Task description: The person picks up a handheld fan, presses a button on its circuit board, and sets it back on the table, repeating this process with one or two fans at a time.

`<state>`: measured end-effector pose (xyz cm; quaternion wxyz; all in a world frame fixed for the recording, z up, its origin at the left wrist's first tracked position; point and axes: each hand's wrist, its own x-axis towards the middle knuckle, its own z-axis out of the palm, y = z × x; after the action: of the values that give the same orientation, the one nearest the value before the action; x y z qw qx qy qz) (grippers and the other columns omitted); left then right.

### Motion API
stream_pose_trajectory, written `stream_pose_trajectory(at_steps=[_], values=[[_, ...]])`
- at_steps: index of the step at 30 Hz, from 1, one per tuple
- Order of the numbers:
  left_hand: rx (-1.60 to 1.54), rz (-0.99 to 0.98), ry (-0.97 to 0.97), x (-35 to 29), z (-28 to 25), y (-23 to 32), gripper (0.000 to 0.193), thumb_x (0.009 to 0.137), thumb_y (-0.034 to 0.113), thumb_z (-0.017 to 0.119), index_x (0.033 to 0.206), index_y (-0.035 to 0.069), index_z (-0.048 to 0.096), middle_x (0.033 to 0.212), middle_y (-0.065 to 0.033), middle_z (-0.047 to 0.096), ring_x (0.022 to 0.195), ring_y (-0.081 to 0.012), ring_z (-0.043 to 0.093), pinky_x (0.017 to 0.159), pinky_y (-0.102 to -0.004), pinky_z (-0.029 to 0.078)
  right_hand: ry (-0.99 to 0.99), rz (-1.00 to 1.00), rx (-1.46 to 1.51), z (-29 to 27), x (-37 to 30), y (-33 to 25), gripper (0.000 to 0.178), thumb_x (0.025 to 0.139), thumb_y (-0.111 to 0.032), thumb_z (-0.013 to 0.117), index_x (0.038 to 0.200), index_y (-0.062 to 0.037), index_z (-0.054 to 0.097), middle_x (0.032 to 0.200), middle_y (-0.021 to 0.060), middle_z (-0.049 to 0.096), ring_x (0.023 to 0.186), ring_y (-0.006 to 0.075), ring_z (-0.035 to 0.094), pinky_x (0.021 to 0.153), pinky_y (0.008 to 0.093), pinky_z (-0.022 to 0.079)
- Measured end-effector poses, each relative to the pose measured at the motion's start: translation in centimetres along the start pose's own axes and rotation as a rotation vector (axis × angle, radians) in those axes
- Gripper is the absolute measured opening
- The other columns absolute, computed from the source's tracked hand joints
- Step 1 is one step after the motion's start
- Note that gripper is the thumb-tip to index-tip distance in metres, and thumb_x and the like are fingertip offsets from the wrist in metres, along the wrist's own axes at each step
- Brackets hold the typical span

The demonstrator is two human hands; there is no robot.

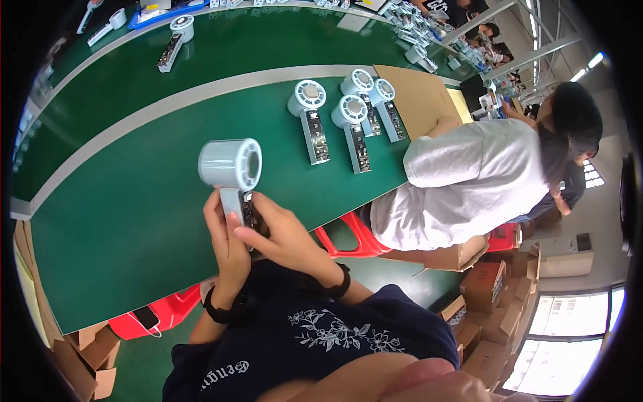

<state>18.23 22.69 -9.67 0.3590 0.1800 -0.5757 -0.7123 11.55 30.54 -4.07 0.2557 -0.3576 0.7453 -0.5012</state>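
Note:
Between my two hands, above the green table, is a light-blue handheld fan with a round drum head and an open handle that bares a dark circuit board. My left hand wraps the handle from its left side, thumb lying across it. My right hand grips the handle's right side, its thumb reaching toward the left one. The fan's head points up and its round face turns to the right. The lower end of the handle is partly hidden by my fingers.
Several similar fans with bared boards lie on the green tabletop to the right. Beyond a grey rail, another fan lies on a green surface. A co-worker in a white shirt sits close at the right. Red stools and cartons stand below.

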Motion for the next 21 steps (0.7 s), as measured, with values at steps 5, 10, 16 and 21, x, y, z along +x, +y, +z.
stream_pose_trajectory(at_steps=[5,10,16,21], values=[[-0.002,-0.070,-0.194,0.0,-1.0,0.1,0.040,0.096,0.019,0.042,0.130,-0.003,0.037,0.119,-0.0150,0.050,0.110,-0.0203,0.048,0.094,-0.0328,0.039,0.212,-0.101,0.212,1.8,0.1,2.0,0.031,0.089,-0.016,0.059,0.112,0.0038,0.052,0.094,0.0092,0.062,0.083,0.0144,0.060,0.073,0.0280,0.047],[0.324,0.203,-0.325,0.6,-0.7,0.0,0.037,0.092,0.011,0.046,0.127,-0.002,0.043,0.120,-0.0149,0.050,0.110,-0.0227,0.050,0.092,-0.0324,0.040,0.288,-0.100,0.129,-2.9,0.3,1.9,0.023,0.091,-0.014,0.056,0.106,0.0023,0.053,0.087,0.0048,0.062,0.073,0.0124,0.060,0.066,0.0266,0.049],[0.031,0.002,-0.385,0.5,-1.1,0.3,0.030,0.090,0.003,0.045,0.120,-0.001,0.048,0.117,-0.0113,0.049,0.105,-0.0188,0.052,0.091,-0.0306,0.040,0.702,-0.208,-0.359,-18.1,6.7,2.8,0.027,0.092,-0.030,0.054,0.093,-0.0037,0.055,0.068,0.0019,0.055,0.053,0.0088,0.052,0.047,0.0240,0.041],[0.004,-0.014,-0.436,0.8,-0.8,0.5,0.025,0.091,0.003,0.044,0.115,-0.001,0.049,0.111,-0.0102,0.051,0.096,-0.0170,0.056,0.087,-0.0299,0.042,0.767,0.099,-0.928,-37.6,12.2,10.6,0.032,0.086,-0.033,0.061,0.097,-0.0024,0.057,0.067,0.0046,0.056,0.056,0.0120,0.055,0.049,0.0286,0.044]])
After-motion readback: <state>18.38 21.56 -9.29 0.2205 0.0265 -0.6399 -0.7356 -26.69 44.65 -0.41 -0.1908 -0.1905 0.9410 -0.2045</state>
